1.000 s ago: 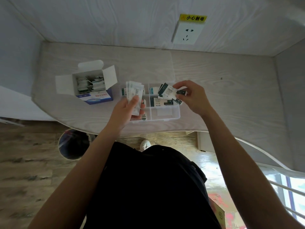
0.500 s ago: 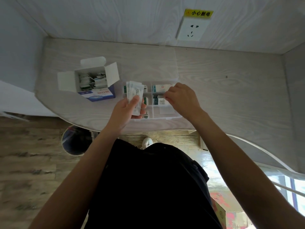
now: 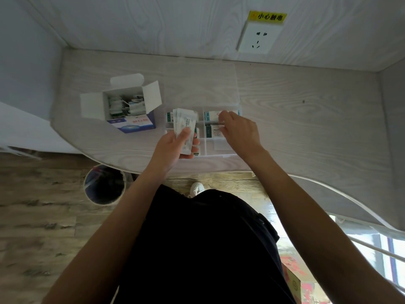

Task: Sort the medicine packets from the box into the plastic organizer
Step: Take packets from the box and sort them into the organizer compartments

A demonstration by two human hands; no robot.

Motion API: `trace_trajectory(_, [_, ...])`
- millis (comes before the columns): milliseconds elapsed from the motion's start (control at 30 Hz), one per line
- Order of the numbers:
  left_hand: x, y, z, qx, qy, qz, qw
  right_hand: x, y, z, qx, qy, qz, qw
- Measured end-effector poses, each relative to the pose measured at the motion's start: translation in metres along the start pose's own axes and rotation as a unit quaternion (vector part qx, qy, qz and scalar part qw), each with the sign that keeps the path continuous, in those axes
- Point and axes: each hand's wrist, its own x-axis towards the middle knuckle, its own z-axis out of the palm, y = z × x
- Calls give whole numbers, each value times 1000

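Observation:
The open white and blue medicine box [image 3: 140,125] stands on the desk at the left, with several packets [image 3: 126,104] upright inside. To its right lies the clear plastic organizer [image 3: 219,152], its lid [image 3: 201,84] folded back flat. My left hand [image 3: 175,145] grips a stack of white packets [image 3: 183,126] above the organizer's left column. My right hand [image 3: 240,130] reaches into the right column, its bent fingertips on the green-edged packets [image 3: 212,130] lying there. Whether they pinch a packet is hidden.
The pale wood desk [image 3: 306,128] ends in a curved front edge. A wall socket [image 3: 256,37] with a yellow label sits on the back wall. A round bin [image 3: 104,187] stands on the floor below the desk's left part. A white rail [image 3: 361,218] runs at the right.
My right hand brought its fan of dark-edged packets down from above the organizer into the right column. My left hand kept its stack in place.

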Motion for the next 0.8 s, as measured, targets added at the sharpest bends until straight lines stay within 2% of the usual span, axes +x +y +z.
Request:
trace_trajectory(100, [-3,1,3,-5,-3,0,1000,-7,3,0,62,60,-15,996])
trace_trajectory(200, [-5,0,4,1,-3,3,1000,-15,8,4,75,70,-51,993])
trace_trajectory(333, [-7,3,6,8,-11,5,1000,-17,9,7,82,60,-33,994])
trace_trajectory(433, [-7,1,6,27,-26,14,999,-18,1,-6,182,75,29,980])
trace_trajectory(500, [-6,-1,4,76,-41,36,996,-20,-11,-24,310,67,116,941])
trace_trajectory(533, [-5,-3,3,149,-43,71,985,-21,-18,-34,388,32,162,907])
trace_trajectory(567, [-3,-7,1,256,-38,129,957,-22,-27,-42,465,-19,199,863])
trace_trajectory(633, [1,-16,0,445,-7,259,857,-24,-37,-52,565,-103,232,785])
trace_trajectory(667, [2,-17,0,490,0,295,820,-24,-39,-53,588,-119,237,764])
trace_trajectory(700, [3,-18,1,512,0,307,802,-24,-40,-53,605,-122,241,749])
trace_trajectory(733, [5,-18,1,517,-1,307,799,-24,-39,-53,621,-115,245,736])
trace_trajectory(800, [5,-17,0,493,-10,310,813,-24,-36,-50,655,-89,247,709])
